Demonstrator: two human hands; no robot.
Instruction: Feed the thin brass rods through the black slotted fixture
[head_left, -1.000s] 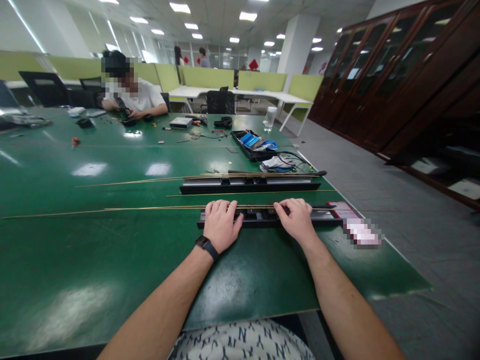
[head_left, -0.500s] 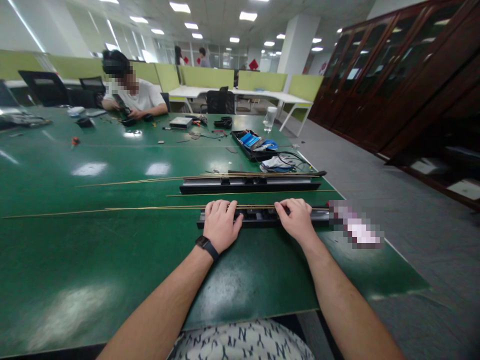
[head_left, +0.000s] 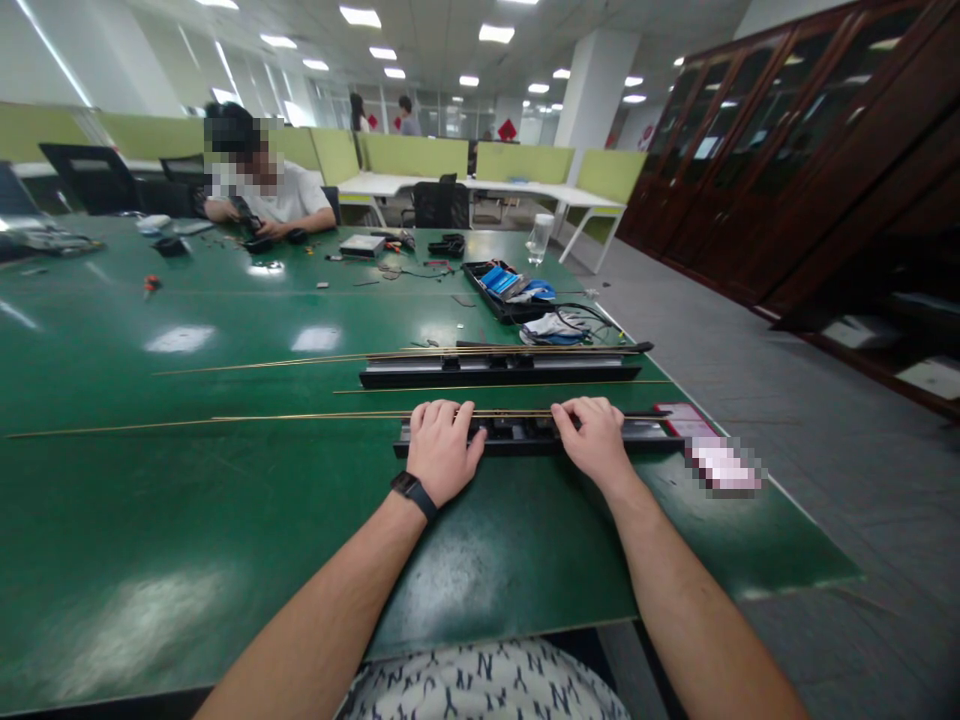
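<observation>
A long black and silver rail [head_left: 517, 437] lies crosswise on the green table in front of me. Thin brass rods [head_left: 300, 416] run along its far side and stretch well out to the left. My left hand [head_left: 442, 445], with a black watch on the wrist, is wrapped over the rail's left part, its fingers bent across the rods and its thumb on the near side. At the right part, my right hand [head_left: 591, 430] has thumb and fingertips closed at the rods. What lies under the fingers of both hands is hidden.
Behind sits a second rail [head_left: 502, 370] with more rods; a single rod [head_left: 442, 388] lies between the rails. A red-edged pinkish item [head_left: 684, 420] rests near the right edge. Beyond are a black tray [head_left: 495, 300], gloves [head_left: 551, 328] and a glass [head_left: 538, 240]. A person [head_left: 277, 190] sits far left.
My right hand has shifted very slightly to the right along the rods. My left hand has stayed in place.
</observation>
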